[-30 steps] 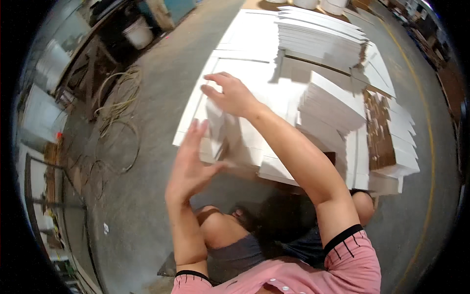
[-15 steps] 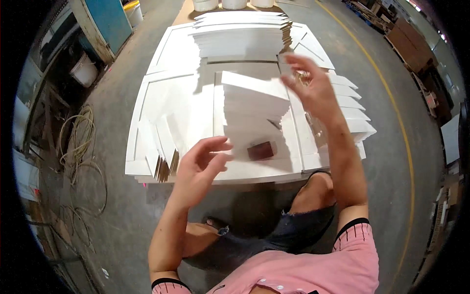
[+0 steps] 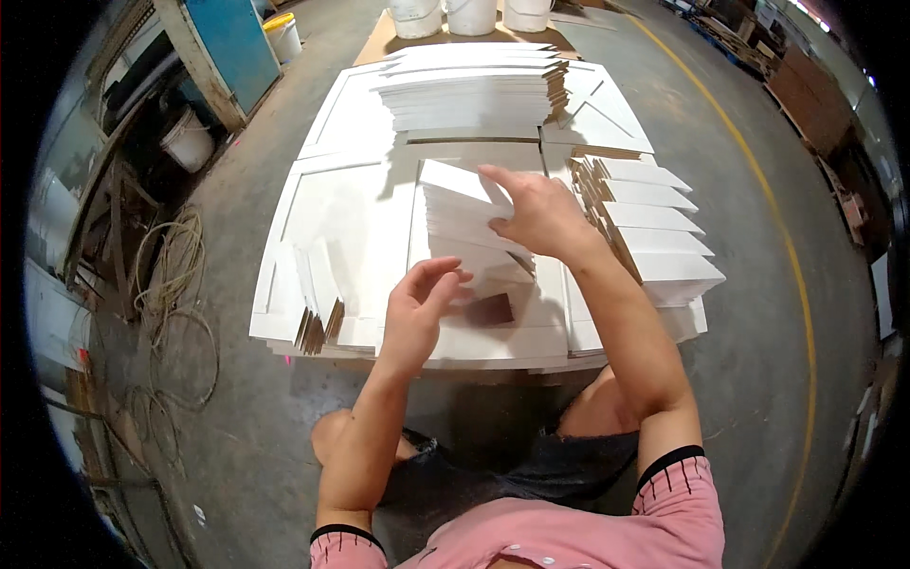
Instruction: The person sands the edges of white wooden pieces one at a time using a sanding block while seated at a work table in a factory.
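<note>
A stack of white boards with brown cut edges (image 3: 464,218) leans in the middle of the white panels. Over its right end is my right hand (image 3: 545,213), index finger and thumb apart; it looks empty, though whether a fingertip touches the top board is unclear. My left hand (image 3: 417,308) hovers in front of the stack, fingers curved and apart, holding nothing. Just right of its fingertips lies a small dark reddish-brown block (image 3: 491,310) on the panel. Part of the stack's right end is hidden by my right hand.
White framed panels (image 3: 332,204) form the work surface. Another stack of white boards (image 3: 474,100) lies at the far side, one more (image 3: 664,237) on the right, and a few boards (image 3: 318,294) stand at the left. White buckets (image 3: 471,17) stand beyond; coiled hose (image 3: 171,261) lies on the left floor.
My right hand has moved left from the right-hand stack to the middle stack's right end. My left hand has shifted slightly right, nearer the block. The view has tilted a little.
</note>
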### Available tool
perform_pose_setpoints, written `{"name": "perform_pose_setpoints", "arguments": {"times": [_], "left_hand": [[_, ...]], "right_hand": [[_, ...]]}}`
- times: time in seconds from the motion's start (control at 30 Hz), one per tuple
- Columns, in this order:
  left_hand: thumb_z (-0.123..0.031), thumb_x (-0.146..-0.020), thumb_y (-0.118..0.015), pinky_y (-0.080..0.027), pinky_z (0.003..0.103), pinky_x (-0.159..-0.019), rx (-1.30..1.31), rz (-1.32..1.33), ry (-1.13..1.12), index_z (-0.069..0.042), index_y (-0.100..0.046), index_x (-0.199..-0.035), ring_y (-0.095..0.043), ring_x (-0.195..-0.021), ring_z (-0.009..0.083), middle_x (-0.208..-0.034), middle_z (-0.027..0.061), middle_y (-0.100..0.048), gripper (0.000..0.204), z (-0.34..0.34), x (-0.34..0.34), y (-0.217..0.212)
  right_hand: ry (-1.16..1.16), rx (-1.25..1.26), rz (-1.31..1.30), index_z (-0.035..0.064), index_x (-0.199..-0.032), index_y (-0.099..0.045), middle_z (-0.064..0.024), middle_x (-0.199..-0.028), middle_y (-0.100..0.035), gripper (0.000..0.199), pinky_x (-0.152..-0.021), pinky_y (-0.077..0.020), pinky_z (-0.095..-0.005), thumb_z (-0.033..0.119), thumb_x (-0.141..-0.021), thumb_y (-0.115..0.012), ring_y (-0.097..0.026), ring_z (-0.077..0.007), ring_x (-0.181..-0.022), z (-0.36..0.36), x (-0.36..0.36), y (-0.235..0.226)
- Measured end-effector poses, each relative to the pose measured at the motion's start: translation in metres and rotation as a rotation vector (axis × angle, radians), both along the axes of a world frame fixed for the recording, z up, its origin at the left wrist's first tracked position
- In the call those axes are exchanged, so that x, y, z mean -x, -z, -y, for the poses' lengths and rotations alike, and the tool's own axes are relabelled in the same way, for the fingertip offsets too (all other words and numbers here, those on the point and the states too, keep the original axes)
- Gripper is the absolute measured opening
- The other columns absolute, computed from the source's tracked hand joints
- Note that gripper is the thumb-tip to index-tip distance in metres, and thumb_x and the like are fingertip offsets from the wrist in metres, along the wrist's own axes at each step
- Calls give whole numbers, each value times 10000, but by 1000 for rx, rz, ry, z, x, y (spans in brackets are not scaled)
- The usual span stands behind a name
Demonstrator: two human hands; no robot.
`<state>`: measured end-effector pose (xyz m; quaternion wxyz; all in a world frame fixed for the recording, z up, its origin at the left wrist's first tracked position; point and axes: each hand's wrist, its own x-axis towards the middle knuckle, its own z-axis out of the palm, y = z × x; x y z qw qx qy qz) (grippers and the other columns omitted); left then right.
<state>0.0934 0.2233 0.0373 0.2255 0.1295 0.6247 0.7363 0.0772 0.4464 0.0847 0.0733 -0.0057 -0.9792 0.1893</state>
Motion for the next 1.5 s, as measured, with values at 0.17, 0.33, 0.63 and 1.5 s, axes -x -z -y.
{"name": "perform_pose_setpoints", "arguments": {"times": [0.17, 0.33, 0.63, 1.5], "left_hand": [[-284, -1002, -590, -534, 359, -885, -37, -61, -33, -1, -519, -1347, -639, -1086, 244, -1235, 170, -627, 451, 6, 4, 1], [-367, -1008, -559, -505, 386, -957, -334, 55, -156, -19, -381, -1465, -579, -1196, 274, -1379, 170, -522, 601, 3, 3, 0], [-366, -1032, -481, -494, 377, -972, -557, 407, -258, 17, -532, -1289, -635, -1048, 232, -1084, 136, -661, 464, 35, 14, -1], [-346, -978, -651, -511, 344, -944, -260, 329, -368, -3, -440, -1406, -604, -1127, 201, -1254, 110, -613, 588, 61, 25, 21]], "right_hand": [[4, -4, -177, 124, -1321, -605, -166, -1147, -689, 599, -933, -517, -435, 182, -759, -804, -648, -370, -1050, 6, -8, -11], [-150, 127, -366, 64, -1298, -610, -203, -1080, -686, 636, -851, -535, -435, 86, -700, -825, -664, -366, -984, 57, -38, -21], [-121, 1132, 117, 48, -1442, -476, -155, -1213, -640, 617, -852, -578, -325, 187, -899, -733, -667, -204, -1009, 80, -59, 12], [-53, 340, 49, 51, -1218, -664, -101, -967, -738, 382, -769, -552, -336, 285, -919, -708, -697, -191, -835, 90, -39, 61]]}}
